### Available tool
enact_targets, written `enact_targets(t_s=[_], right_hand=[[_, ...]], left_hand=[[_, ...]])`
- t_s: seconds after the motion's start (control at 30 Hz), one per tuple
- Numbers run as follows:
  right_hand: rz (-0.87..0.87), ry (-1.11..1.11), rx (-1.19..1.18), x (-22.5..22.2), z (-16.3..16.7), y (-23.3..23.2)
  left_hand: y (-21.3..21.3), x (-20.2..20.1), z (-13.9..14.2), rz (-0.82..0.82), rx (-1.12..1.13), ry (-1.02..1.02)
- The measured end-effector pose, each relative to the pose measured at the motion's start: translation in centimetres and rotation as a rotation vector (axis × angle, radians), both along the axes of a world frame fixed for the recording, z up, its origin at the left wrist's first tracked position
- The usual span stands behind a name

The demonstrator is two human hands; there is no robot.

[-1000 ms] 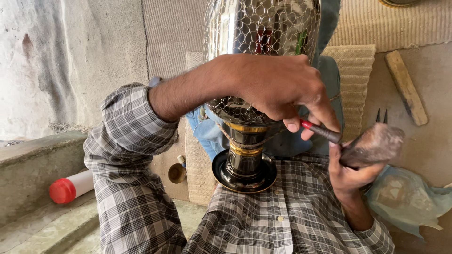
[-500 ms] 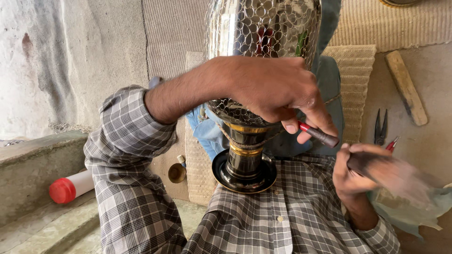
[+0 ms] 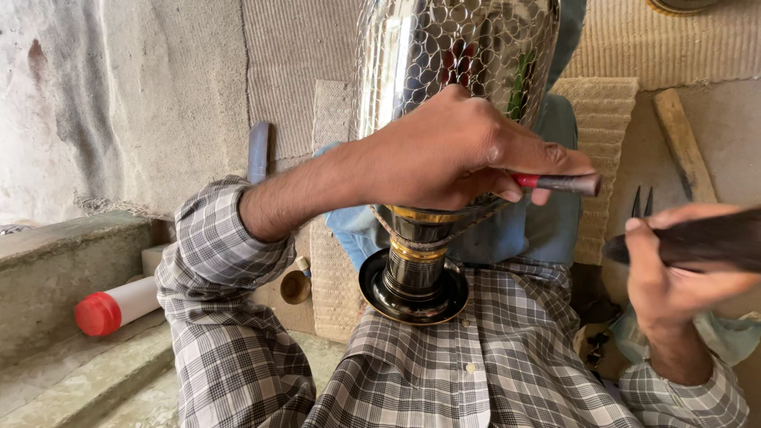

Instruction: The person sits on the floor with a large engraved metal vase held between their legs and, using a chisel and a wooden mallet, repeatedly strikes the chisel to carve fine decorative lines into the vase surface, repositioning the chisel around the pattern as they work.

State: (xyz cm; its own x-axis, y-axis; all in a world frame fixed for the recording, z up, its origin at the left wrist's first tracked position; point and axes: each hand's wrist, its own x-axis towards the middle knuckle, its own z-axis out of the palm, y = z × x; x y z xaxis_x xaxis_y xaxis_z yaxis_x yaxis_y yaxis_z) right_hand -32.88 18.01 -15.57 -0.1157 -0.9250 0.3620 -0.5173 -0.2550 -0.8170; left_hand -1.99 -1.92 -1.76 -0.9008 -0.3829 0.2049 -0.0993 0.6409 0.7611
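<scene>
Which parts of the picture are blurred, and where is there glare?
In the head view, the dark mallet in the right hand is smeared by motion; the left hand is sharp; a bright glare streak runs down the metal vase.

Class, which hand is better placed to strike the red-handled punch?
Probably the right hand: it holds a dark wooden mallet beside the red-handled punch, which the left hand steadies on the patterned metal vase.

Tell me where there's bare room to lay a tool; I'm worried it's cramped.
Bare floor shows between the wooden stick and the right hand, and on the stone step above the red-capped bottle. Around the metal vase and left hand it is crowded.
</scene>
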Motion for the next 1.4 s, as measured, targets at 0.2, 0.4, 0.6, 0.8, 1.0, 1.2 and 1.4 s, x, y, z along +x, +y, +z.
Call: enact_targets(t_s=[0.2,0.4,0.6,0.8,1.0,1.2,1.4], right_hand=[[0.107,-0.056,0.234,0.8,6.3,-3.9],[0.217,0.154,0.332,-0.9,9.8,-6.9],[0.313,0.340,0.403,-3.4,6.9,-10.3],[0.276,0.413,0.551,-6.6,6.4,-10.7],[0.380,0.533,0.548,-1.4,4.9,-15.4],[0.411,0.587,0.610,0.8,2.2,-18.6],[0.358,0.602,0.663,0.2,-0.8,-17.9]], left_hand=[[1.9,0.5,-0.5,0.198,-0.036,-0.020],[4.8,1.4,-1.3,0.510,-0.056,0.115],[7.1,2.0,-1.6,0.715,-0.048,0.239],[7.6,1.7,-1.3,0.758,0.047,0.359],[8.3,1.7,-1.6,0.786,0.002,0.337],[9.2,1.4,-2.5,0.898,0.001,0.375],[8.2,1.5,-2.8,0.852,0.046,0.428]])
